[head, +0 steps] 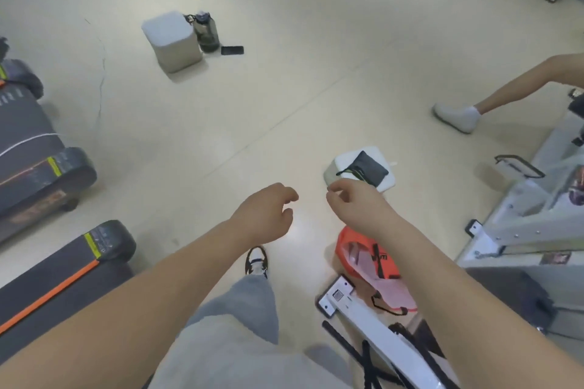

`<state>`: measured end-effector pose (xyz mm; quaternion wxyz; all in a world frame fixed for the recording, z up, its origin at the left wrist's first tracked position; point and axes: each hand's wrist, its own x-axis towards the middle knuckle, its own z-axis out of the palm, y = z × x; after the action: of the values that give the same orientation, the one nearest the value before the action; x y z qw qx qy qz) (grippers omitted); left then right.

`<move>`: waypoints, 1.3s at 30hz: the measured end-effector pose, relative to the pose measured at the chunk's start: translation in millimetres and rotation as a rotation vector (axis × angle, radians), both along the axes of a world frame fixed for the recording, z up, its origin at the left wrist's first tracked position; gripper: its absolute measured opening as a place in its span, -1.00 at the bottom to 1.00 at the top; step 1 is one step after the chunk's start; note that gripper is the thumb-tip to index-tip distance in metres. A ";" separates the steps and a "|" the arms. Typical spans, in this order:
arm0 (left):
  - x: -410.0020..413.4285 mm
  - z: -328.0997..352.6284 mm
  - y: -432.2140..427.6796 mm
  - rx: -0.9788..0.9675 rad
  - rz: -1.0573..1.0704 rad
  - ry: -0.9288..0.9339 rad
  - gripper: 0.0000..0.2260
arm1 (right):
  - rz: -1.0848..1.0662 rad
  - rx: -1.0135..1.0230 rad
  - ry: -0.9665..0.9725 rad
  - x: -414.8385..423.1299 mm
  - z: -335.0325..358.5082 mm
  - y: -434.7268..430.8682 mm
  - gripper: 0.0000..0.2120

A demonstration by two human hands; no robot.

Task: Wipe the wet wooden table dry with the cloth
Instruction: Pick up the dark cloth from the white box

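No wooden table and no cloth show in this view; I look down at a beige floor. My left hand (265, 213) is stretched forward over the floor, fingers loosely curled and apart, holding nothing. My right hand (357, 202) reaches forward beside it, fingers bent and apart, also with nothing in it. Its fingertips hover just in front of a white cushion (387, 181) on which a dark pouch (368, 169) lies. My grey trouser leg and a brown-and-white shoe (257, 260) show below my hands.
Dark treadmills (38, 167) stand at the left. A grey cube stool (173, 41), a dark bottle (207, 31) and a phone (232, 50) sit farther back. An orange bag (369, 259) and white machine frame (521, 224) crowd the right. Another person's leg (493, 95) crosses upper right.
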<state>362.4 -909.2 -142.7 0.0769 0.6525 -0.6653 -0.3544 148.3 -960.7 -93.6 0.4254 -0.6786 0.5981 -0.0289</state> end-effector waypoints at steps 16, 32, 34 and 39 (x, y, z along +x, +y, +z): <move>-53.8 -69.8 -323.4 0.125 -0.138 0.009 -0.63 | -0.102 0.163 0.193 -55.8 -133.7 -327.6 -0.65; -111.9 -396.1 -480.1 0.231 -0.271 -0.005 -0.62 | -0.156 0.285 0.475 -121.7 -500.3 -466.4 -0.63; -112.7 -429.9 -482.1 0.250 -0.283 -0.010 -0.63 | -0.161 0.266 0.514 -131.3 -539.9 -470.9 -0.57; -112.9 -479.7 -483.1 0.276 -0.299 0.004 -0.62 | -0.144 0.202 0.602 -148.9 -602.4 -480.5 -0.61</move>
<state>249.6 -1392.3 -622.4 -0.0653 0.5503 -0.6997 -0.4509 -0.6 -1441.2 -696.0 0.2915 -0.5671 0.7432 0.2027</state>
